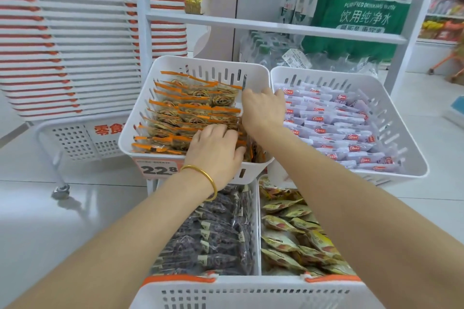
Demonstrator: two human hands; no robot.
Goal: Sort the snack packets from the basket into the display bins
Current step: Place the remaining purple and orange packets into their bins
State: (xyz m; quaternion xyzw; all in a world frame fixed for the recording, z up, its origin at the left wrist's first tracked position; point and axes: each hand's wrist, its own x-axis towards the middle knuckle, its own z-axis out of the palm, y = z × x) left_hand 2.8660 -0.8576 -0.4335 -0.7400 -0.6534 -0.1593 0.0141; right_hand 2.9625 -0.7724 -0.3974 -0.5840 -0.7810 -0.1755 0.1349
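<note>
Packets: orange-edged packets (190, 108) are standing in rows in the upper-left bin (200, 61).
Left hand: left hand (216, 150) is curling its fingers over packets near the bin's front right corner.
Right hand: right hand (263, 110) is reaching down by the bin's right wall; its fingers are hidden, so I cannot tell their grip.
Basket: basket (251, 293) is sitting nearest the camera.

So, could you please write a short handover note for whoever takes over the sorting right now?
Left hand: on the orange-edged packets at the near right of the upper left bin; grip unclear.
Right hand: in the same bin by its right wall, fingertips hidden.
Done: rows fill most of that bin.
To do: tidy its right side; the basket's inside is out of view, so check it.
</note>
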